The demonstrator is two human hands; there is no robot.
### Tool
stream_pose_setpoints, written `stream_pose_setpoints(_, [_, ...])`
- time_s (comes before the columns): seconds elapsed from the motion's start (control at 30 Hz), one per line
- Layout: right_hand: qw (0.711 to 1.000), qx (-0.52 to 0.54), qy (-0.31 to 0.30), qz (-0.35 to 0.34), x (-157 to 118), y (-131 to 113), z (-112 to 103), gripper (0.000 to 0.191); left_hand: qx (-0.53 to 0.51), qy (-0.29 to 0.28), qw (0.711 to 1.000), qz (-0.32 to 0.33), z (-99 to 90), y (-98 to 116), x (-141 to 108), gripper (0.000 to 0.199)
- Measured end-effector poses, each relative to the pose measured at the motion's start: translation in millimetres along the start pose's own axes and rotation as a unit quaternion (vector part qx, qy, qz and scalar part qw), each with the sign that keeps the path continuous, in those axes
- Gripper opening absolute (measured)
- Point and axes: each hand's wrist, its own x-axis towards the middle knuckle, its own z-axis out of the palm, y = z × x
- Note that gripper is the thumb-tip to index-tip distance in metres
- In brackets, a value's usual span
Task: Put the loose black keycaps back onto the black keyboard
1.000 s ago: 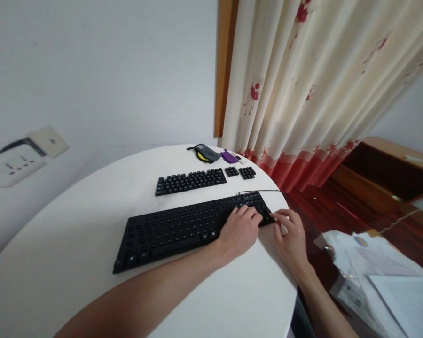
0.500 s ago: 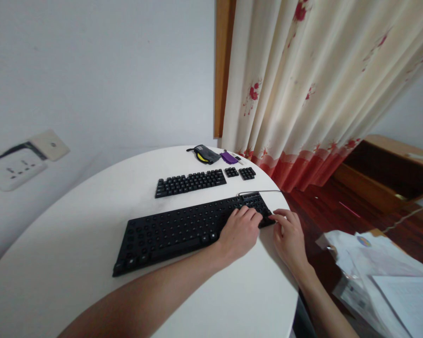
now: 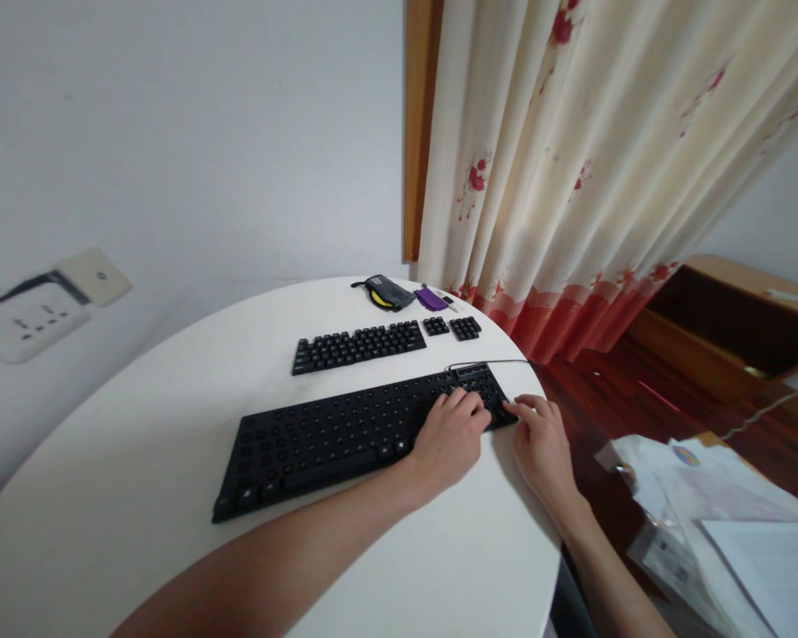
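Observation:
A black computer keyboard (image 3: 332, 434) lies at a slant on the white round table. Most of its keycaps are off, leaving the small switch posts showing; a few caps remain along its front row. My left hand (image 3: 453, 434) rests over the keyboard's right part, fingers bent down onto it. At the keyboard's right end is my right hand (image 3: 543, 443), thumb and forefinger drawn close together against the corner. Whatever lies between those fingertips is too small to make out. Behind the keyboard, loose black keycaps (image 3: 359, 346) stand in rows, with two smaller keycap groups (image 3: 465, 329) to their right.
A grey-and-yellow pouch (image 3: 389, 292) and a purple cloth-like item (image 3: 429, 299) lie near the table's back edge. The keyboard's cable (image 3: 488, 361) runs off the right side. White bags and papers (image 3: 711, 496) are piled at the lower right. A curtain (image 3: 538, 177) hangs behind.
My hands stay at the keyboard's right end. The fingers of both have shifted slightly to the left; the keyboard and loose keycaps look unmoved.

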Motion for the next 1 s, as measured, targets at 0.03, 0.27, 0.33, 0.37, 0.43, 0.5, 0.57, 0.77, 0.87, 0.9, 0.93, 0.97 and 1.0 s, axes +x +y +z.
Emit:
stream_pose_setpoints(0.03, [1.0,0.003,0.0,0.002,0.5,-0.1,0.2,0.043,0.001,0.0,1.0,0.0,0.0,0.2,0.0,0.015])
stream_pose_setpoints(0.27, [1.0,0.024,0.011,0.007,3.9,0.5,2.2,0.044,0.014,-0.016,1.0,0.001,-2.2,1.5,0.2,0.017])
stream_pose_setpoints(0.33, [0.999,0.031,0.015,0.003,3.2,0.7,2.1,0.046,0.016,-0.016,1.0,0.001,-2.6,1.8,0.1,0.018])
stream_pose_setpoints(0.37, [0.999,0.03,0.016,0.002,2.7,0.9,2.1,0.047,0.017,-0.015,1.0,-0.001,-2.5,1.9,0.1,0.018])
stream_pose_setpoints(0.43, [1.0,0.017,0.012,0.002,2.0,1.2,2.3,0.048,0.017,-0.01,1.0,-0.005,-1.8,2.0,0.2,0.018])
stream_pose_setpoints(0.5, [1.0,0.0,0.003,0.003,1.8,1.5,2.6,0.046,0.013,-0.006,1.0,-0.006,-0.9,2.0,0.3,0.018])
stream_pose_setpoints(0.57, [1.0,-0.005,-0.001,0.004,1.8,1.8,2.6,0.046,0.007,-0.006,1.0,-0.005,-0.5,1.8,0.5,0.018])
stream_pose_setpoints(0.77, [0.998,0.031,0.055,0.01,-0.9,4.4,-0.3,0.041,-0.009,-0.001,1.0,-0.004,-1.2,1.1,0.4,0.021])
stream_pose_setpoints(0.87, [0.998,0.032,0.057,0.012,-2.0,4.8,-0.9,0.037,-0.014,-0.004,1.0,0.004,-1.1,0.7,0.3,0.02])
stream_pose_setpoints(0.9, [0.998,0.034,0.055,0.012,-2.1,4.4,-1.0,0.037,-0.014,-0.005,1.0,0.005,-1.0,0.7,0.3,0.02])
stream_pose_setpoints(0.93, [0.998,0.037,0.057,0.01,-2.0,3.7,-1.3,0.037,-0.012,-0.005,1.0,0.004,-0.9,0.7,0.3,0.02])
stream_pose_setpoints(0.97, [0.997,0.042,0.062,0.006,-1.8,2.8,-1.6,0.038,-0.011,-0.004,1.0,0.002,-0.8,0.7,0.3,0.021])
stream_pose_setpoints(1.0, [0.997,0.049,0.065,-0.003,-1.6,1.7,-2.0,0.039,-0.01,-0.001,1.0,0.0,-0.5,0.7,0.4,0.021])
